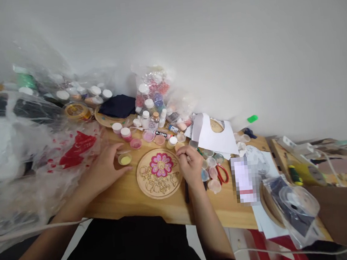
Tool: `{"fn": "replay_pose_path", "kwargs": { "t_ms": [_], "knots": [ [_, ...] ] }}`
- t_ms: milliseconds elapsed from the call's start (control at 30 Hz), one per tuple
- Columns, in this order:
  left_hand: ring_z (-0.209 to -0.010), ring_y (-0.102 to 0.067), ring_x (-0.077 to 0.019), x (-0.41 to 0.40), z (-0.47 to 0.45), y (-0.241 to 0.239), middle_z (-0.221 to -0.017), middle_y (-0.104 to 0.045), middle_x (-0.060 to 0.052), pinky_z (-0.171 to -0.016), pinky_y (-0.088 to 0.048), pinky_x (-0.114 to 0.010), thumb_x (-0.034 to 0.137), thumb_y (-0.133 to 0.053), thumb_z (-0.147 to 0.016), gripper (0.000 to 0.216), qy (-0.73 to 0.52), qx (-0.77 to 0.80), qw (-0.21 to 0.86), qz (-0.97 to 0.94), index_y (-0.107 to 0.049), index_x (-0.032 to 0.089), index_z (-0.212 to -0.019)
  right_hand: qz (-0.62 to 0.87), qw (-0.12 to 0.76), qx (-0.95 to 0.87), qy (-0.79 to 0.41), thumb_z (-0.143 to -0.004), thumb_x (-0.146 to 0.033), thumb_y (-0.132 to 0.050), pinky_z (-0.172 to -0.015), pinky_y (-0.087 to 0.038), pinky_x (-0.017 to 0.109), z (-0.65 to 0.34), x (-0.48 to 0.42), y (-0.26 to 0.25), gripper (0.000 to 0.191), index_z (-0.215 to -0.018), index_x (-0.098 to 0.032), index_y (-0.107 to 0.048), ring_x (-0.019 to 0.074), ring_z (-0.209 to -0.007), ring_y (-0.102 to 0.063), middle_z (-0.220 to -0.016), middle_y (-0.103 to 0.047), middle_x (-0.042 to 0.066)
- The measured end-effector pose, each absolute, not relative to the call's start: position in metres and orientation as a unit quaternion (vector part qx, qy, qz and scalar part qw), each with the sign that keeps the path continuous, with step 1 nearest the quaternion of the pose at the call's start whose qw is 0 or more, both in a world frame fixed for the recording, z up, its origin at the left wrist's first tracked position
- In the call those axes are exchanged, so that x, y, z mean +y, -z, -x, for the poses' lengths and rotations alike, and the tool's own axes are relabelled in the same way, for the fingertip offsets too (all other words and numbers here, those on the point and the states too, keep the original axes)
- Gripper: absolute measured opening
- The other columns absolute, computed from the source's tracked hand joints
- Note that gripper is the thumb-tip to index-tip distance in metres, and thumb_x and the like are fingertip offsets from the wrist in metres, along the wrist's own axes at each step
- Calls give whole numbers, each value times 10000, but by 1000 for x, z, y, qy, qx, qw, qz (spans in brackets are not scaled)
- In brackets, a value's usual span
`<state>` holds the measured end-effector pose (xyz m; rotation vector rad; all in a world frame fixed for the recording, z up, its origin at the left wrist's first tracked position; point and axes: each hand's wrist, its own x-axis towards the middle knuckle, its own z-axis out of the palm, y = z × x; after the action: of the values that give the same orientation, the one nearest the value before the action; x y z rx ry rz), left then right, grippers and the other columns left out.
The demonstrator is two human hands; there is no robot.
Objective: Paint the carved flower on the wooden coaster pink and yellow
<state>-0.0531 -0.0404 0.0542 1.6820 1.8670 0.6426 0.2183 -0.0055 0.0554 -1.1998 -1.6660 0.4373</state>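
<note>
My left hand [108, 165] is open at the left of the disc. Its thumb and fingers are spread around a small clear cup of yellow paint or powder [125, 160]; I cannot tell whether they touch it. A round wooden disc [146, 186] lies in front of me, carved with flowers. The large flower [161, 165] on it is coloured pink and magenta, and the outlines below are bare wood. My right hand [190, 164] is closed in a pinch by the disc's right edge; what it holds is hidden. A dark stick [186, 192] shows just below that hand.
Small jars and cups of pink [136, 143] stand behind the disc, near a B-7000 tube [162, 134]. Red-handled scissors [223, 174] and several small cups lie right. Plastic bags [40, 156] crowd the left. A paper sheet [230, 139] and a wire spool [77, 111] lie farther back.
</note>
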Motion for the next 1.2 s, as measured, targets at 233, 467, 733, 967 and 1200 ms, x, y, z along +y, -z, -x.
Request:
{"fn": "replay_pose_path", "kwargs": {
  "t_ms": [233, 467, 733, 967, 1200],
  "knots": [
    [-1265, -640, -415, -36, 48, -61, -1386, -653, -189, -1099, -493, -579, 429, -545, -791, 624, -197, 697, 300, -621, -551, 152, -1350, 481, 505, -697, -167, -767, -101, -436, -596, -476, 257, -218, -5, -57, 267, -639, -236, -627, 143, -594, -638, -625, -686, -12],
    [-1337, -603, -371, -36, 41, -69, -1447, -641, -148, -1182, -430, -567, 578, -603, -775, 697, -240, 659, 358, -617, -578, 182, -1348, 448, 466, -736, -202, -765, -119, -469, -599, -505, 265, -215, -9, -62, 249, -729, -237, -686, 152, -599, -654, -670, -726, -4],
    [-1287, -631, -333, -28, 27, -72, -1386, -663, -155, -1120, -497, -533, 553, -633, -782, 640, -317, 618, 358, -624, -578, 172, -1293, 465, 404, -745, -256, -858, -189, -516, -712, -562, 292, -208, -16, -61, 246, -952, -207, -743, 173, -720, -691, -846, -788, 49],
    [-1130, -669, -303, -7, 22, -72, -1374, -669, -121, -1015, -545, -466, 495, -654, -807, 607, -356, 601, 283, -657, -561, 205, -1332, 627, 476, -593, -166, -921, -350, -529, -673, -539, 301, -230, -3, -56, 244, -967, -196, -713, 175, -696, -665, -877, -774, 74],
    [-917, -690, -225, -2, 30, -51, -1207, -724, -94, -858, -572, -359, 436, -648, -859, 499, -418, 573, 214, -672, -579, 187, -1287, 611, 411, -667, -115, -951, -312, -506, -731, -557, 312, -233, 7, -69, 306, -1071, -152, -738, 201, -776, -706, -885, -777, 103]
  ]
}}
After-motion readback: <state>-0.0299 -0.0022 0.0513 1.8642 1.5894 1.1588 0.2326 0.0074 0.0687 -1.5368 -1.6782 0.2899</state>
